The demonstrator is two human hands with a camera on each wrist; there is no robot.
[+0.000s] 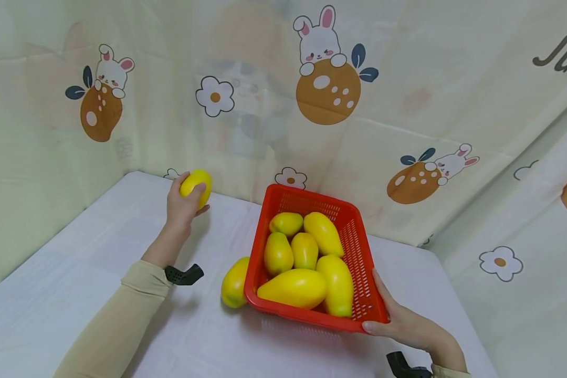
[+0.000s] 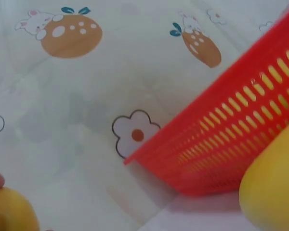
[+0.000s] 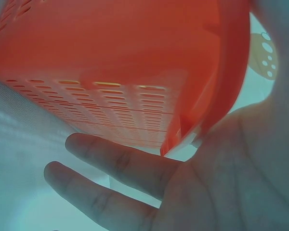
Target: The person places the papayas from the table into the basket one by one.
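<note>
My left hand (image 1: 183, 206) holds a yellow mango (image 1: 200, 185) above the far left part of the table, thumb across its near side. That held mango (image 2: 12, 211) also shows at the lower left of the left wrist view. A red plastic basket (image 1: 307, 316) with slotted walls contains several yellow mangoes (image 1: 295, 288). My right hand (image 1: 406, 321) grips the basket's near right corner, with the thumb at the rim. Two of its fingers (image 3: 120, 161) stretch out beside the basket wall in the right wrist view. Another mango (image 1: 234, 283) lies against the basket's left side.
A white cloth covers the table (image 1: 99, 241). Behind it and along the sides hangs a cream curtain (image 1: 255, 131) printed with rabbits, fruit and flowers. Dark wrist mounts (image 1: 184, 275) sit on both forearms.
</note>
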